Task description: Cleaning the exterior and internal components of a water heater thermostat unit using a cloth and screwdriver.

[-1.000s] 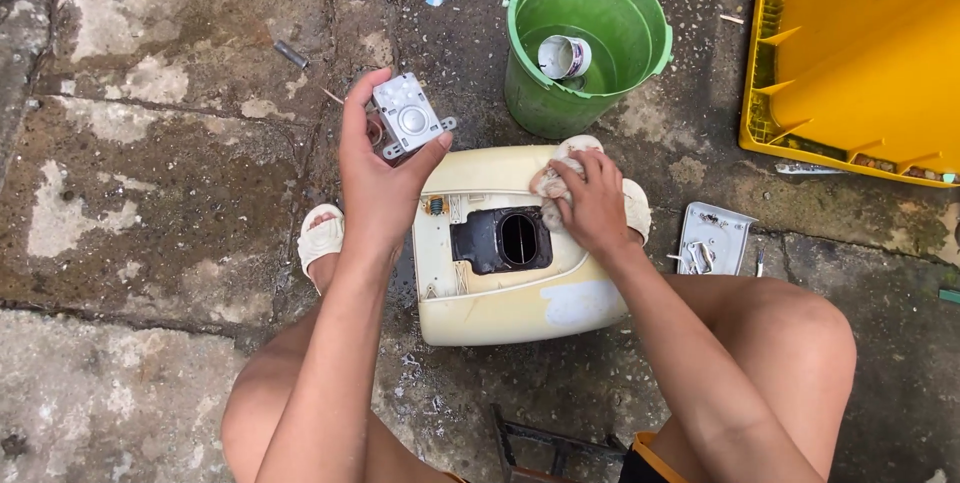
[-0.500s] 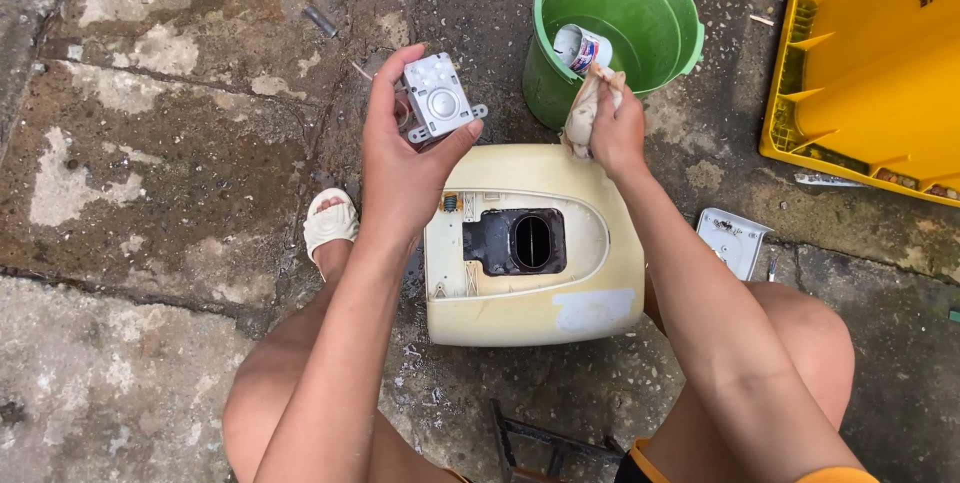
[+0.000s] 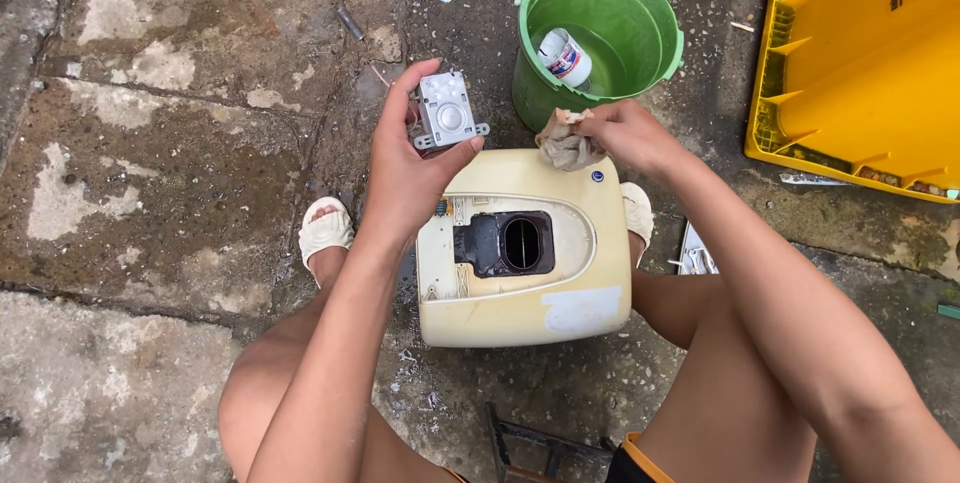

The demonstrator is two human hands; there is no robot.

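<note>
Left hand [image 3: 405, 168] grip closed around grey module [image 3: 446, 113]; right hand [image 3: 625, 133] pinching rag [image 3: 566, 148].

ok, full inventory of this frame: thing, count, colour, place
appliance housing: 1, cream with a dark opening, on the ground between the knees
small part: 1, grey, held up in the left hand
cloth: 1, brownish, crumpled in the right hand at the housing's far edge
bucket: 1, green, beyond the housing
bottle: 1, white, lying inside the bucket
bin: 1, yellow, far right
flat packet: 1, grey, on the ground right of the housing, partly hidden
dark frame: 1, black, bottom centre
ground: wet stained concrete
sandals: 2, white, either side of the housing
left hand: 1, grips the small part
right hand: 1, holds the cloth
</note>
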